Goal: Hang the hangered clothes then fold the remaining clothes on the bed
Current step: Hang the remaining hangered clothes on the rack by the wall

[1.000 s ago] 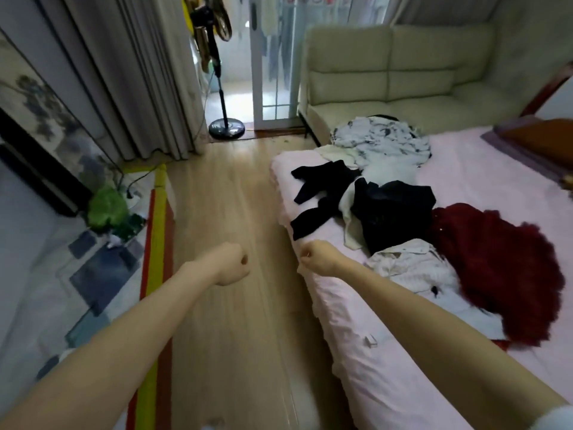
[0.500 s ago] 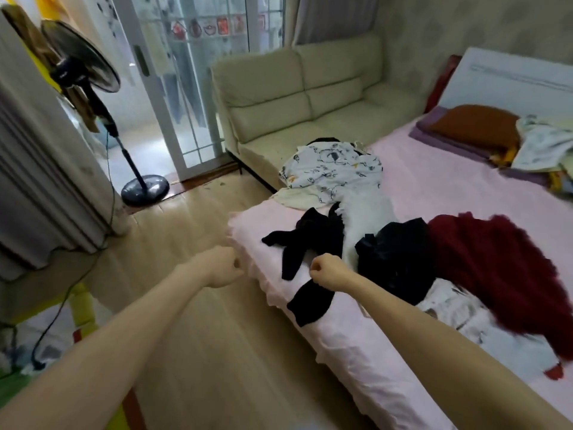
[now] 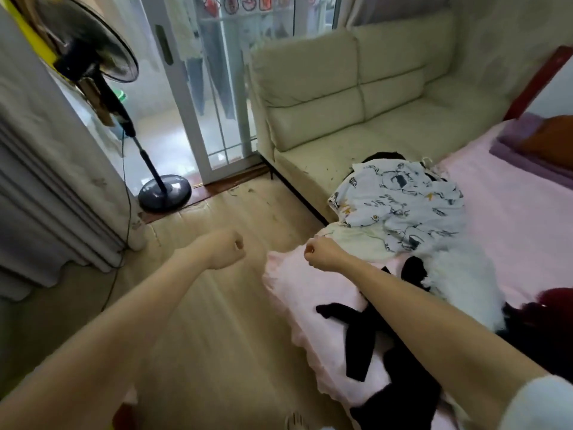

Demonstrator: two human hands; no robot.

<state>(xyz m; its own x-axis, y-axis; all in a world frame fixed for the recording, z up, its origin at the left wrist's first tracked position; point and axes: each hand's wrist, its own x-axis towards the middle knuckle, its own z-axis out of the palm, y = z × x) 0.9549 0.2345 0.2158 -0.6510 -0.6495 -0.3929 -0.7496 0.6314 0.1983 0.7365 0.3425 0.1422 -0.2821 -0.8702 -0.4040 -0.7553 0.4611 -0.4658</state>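
Both hands were held out as empty fists: the left hand (image 3: 228,248) was curled tight over the floor (image 3: 217,336), and the right hand (image 3: 321,252) was clenched likewise above the corner of the bed (image 3: 297,280), with nothing gripped by either. No garment was touched. The clothes were left heaped along the bed's near edge: a printed shirt (image 3: 403,197) was spread at the far end, with what seemed a hanger hook (image 3: 427,159) showing at its top, a white fluffy piece (image 3: 465,280) was laid beside it, black garments (image 3: 366,336) were sprawled under the right forearm, and a dark red one (image 3: 555,305) was glimpsed at the frame's edge. By this evidence the task was judged barely begun: nothing was seen hung or folded, so both steps were left.
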